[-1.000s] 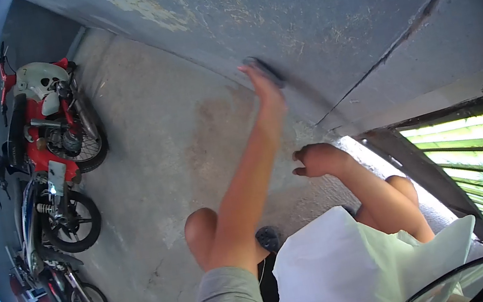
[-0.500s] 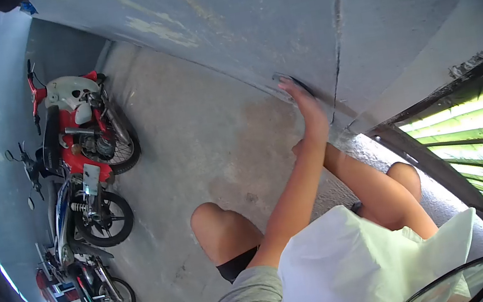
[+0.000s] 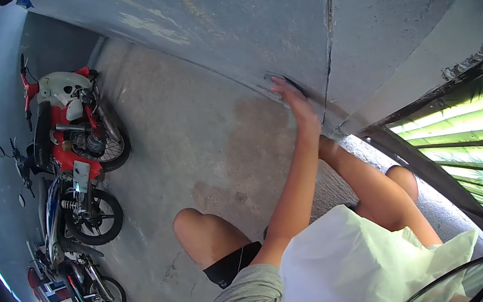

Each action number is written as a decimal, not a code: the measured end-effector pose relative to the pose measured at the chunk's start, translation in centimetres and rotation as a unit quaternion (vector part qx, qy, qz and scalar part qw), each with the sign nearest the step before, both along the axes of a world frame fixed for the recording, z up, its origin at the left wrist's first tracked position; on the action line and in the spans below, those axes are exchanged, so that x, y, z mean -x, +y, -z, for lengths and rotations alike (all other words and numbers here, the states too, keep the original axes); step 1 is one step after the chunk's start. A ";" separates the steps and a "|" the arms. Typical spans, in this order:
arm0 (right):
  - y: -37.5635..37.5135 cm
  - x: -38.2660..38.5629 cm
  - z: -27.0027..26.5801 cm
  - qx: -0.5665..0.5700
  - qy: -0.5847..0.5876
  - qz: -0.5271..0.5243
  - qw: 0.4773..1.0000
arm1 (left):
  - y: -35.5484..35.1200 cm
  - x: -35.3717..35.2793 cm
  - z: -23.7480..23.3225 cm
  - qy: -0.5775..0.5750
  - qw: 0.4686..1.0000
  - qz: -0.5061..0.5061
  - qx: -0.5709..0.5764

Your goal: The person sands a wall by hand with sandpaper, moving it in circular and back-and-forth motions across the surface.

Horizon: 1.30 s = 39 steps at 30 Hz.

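A pale cloth (image 3: pixel 347 260) is draped over the lap. The right hand (image 3: pixel 325 148) is mostly hidden behind the left forearm, so its state cannot be told. Further out, the left hand (image 3: pixel 296 104) is closed over a small dark pad (image 3: pixel 278 76), pressed low on the blue-grey wall (image 3: pixel 221 21) beside a vertical joint (image 3: pixel 329 23). Only the pad's dark edge is shown. Motorcycles (image 3: pixel 73 146) are parked well apart.

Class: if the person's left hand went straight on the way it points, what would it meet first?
Probably the painted wall: the left hand seems to press a small dark object against it, though depth is unclear.
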State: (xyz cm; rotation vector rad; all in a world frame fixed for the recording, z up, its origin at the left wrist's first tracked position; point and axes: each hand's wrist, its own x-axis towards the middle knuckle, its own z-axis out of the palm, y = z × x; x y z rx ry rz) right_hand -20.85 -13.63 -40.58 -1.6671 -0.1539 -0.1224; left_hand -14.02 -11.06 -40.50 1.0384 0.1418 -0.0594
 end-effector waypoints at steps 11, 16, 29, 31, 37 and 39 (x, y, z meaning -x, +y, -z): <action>-1.2 1.1 7.5 0.299 0.248 -0.249 0.887 | -0.5 -1.1 -0.7 -0.047 0.998 -0.033 -0.024; -0.5 -0.4 4.5 0.070 0.124 -0.060 0.988 | -0.4 3.7 -0.2 -0.064 0.992 -0.001 -0.111; 0.8 0.5 9.5 0.422 0.217 -0.363 0.802 | 1.1 1.4 1.4 -0.090 0.987 -0.002 -0.134; 0.7 0.5 9.3 0.428 0.212 -0.367 0.798 | 0.6 3.6 0.9 -0.100 0.983 0.010 -0.152; 0.6 0.4 11.2 0.449 0.230 -0.405 0.763 | 0.3 -2.2 1.6 -0.068 0.992 -0.029 -0.105; 0.8 0.5 12.0 0.444 0.235 -0.407 0.763 | 1.3 -4.2 2.5 -0.095 0.990 -0.049 -0.090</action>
